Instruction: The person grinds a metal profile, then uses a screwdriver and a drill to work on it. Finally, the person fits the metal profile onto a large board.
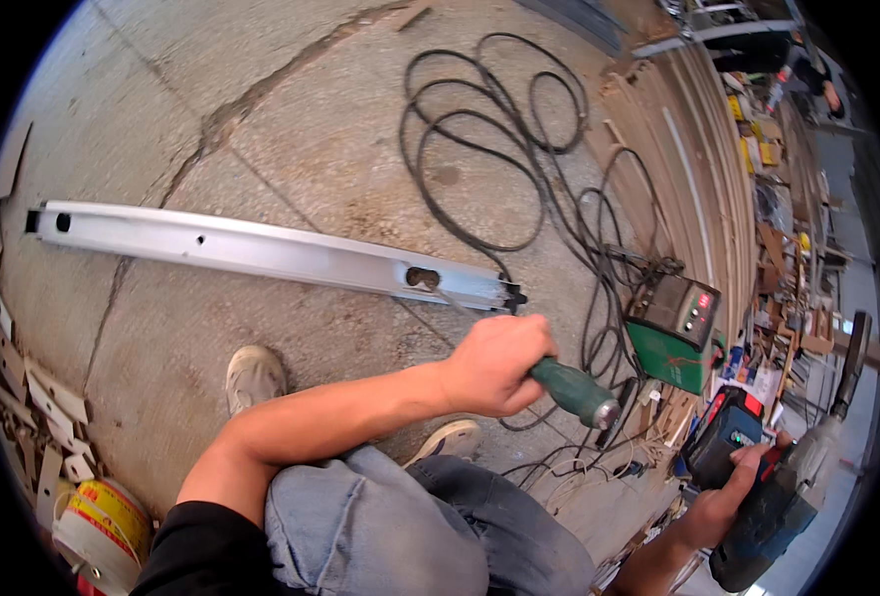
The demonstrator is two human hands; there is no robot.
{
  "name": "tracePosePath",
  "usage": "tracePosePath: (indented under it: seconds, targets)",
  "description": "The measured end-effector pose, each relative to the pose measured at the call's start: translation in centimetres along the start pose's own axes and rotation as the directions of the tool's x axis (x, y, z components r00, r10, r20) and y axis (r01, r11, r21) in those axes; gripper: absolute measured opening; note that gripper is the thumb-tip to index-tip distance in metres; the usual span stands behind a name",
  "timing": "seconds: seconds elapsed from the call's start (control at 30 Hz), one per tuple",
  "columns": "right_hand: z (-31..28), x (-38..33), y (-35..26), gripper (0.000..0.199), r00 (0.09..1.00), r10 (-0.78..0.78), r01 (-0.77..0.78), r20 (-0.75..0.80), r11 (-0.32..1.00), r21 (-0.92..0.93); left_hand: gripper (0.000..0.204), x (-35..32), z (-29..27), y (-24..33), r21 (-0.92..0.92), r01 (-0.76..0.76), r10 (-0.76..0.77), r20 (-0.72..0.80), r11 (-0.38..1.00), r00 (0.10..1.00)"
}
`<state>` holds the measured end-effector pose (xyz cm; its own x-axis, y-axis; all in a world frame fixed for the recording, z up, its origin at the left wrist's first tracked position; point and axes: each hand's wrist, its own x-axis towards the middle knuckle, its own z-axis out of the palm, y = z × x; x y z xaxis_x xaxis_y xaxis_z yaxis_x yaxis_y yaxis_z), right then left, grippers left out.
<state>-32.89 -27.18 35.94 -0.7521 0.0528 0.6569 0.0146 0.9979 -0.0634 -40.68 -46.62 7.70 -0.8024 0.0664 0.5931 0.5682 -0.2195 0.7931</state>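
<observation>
The bar [291, 250], a pale metal channel, lies on the concrete floor [291, 149] in front of the person, slanting, with dark pieces at both ends. Near its right end is an oval hole, its inside too dark to make out. The screwdriver [574, 392] slopes down over that end; whether its tip enters the hole or only rests by it, I cannot tell. The left hand [499, 363] is closed around it, fingers mostly hidden under the fist, the green grip jutting out behind.

Well to the right of the bar, the right hand [728, 502] is wrapped about the grip of the drill [778, 507]; the body hides part of the grasp, and the forearm is cut off below. The drill's long nose points away, close to the dark rim.

On the near side of the bar are two shoes [257, 377], one partly covered by the jeans [370, 521]. Beyond its right end, black cables [542, 179] loop toward a green machine [673, 333]. Nearer than its left end, a bucket [102, 526] is cropped by the rim. Far right beyond the bar, another person shows only as a dark sleeve and a blurred hand.
</observation>
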Motion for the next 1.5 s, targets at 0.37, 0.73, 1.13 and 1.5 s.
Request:
tracePosePath:
  seconds: [0.37,0.73,1.13,1.5]
  targets:
    - [5.5,-1.3,-4.1,0.028,0.701,-0.329,0.375,0.633,0.925,0.067,0.028,0.7,-0.3,-0.5,0.057,0.093,-0.091,-0.038,0.994,0.995]
    - [-3.0,1.0,0.1,0.029,0.959,-0.26,0.277,0.117,0.946,-0.167,0.025,0.2,-0.5,-0.4,0.004,0.052,-0.052,-0.007,0.999,0.999]
    - [3.5,-7.0,0.0,0.068,0.844,-0.185,0.209,0.504,0.978,0.009,0.024,0.8,0.1,-0.5,0.014,-0.035,0.034,0.073,0.999,0.997]
    - [9.2,-20.8,6.2,0.088,0.862,0.074,-0.266,0.501,0.908,0.323,0.033,-4.2,-2.3,7.3,0.128,0.516,-0.389,0.811,0.847,0.437]
